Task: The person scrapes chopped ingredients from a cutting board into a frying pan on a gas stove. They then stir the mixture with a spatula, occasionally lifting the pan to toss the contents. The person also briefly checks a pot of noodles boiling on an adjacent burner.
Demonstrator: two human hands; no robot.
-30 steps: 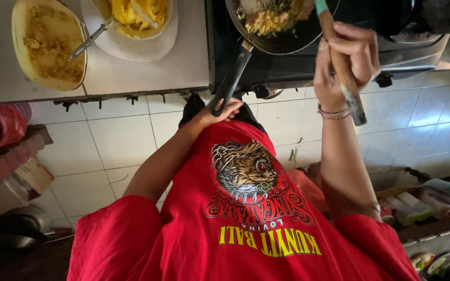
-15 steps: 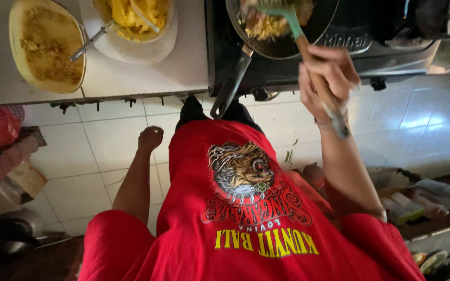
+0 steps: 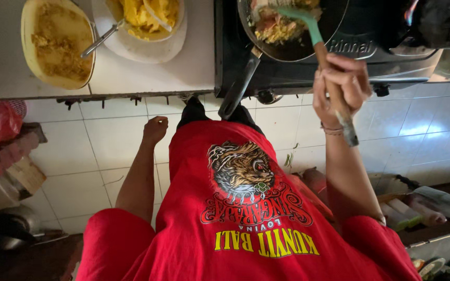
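Stove (image 3: 371,73): right hand (image 3: 339,86) grip closed round spatula (image 3: 316,44); left hand (image 3: 155,128) loosely curled, empty.

Left hand (image 3: 155,129) off pan handle (image 3: 238,89), now hanging free.

A white counter (image 3: 194,73) carried an oval yellow dish (image 3: 55,44) and a white plate (image 3: 141,49) beneath a yellow bowl (image 3: 149,18). Just beside it, the black stove (image 3: 287,73) supported the frying pan (image 3: 292,26).
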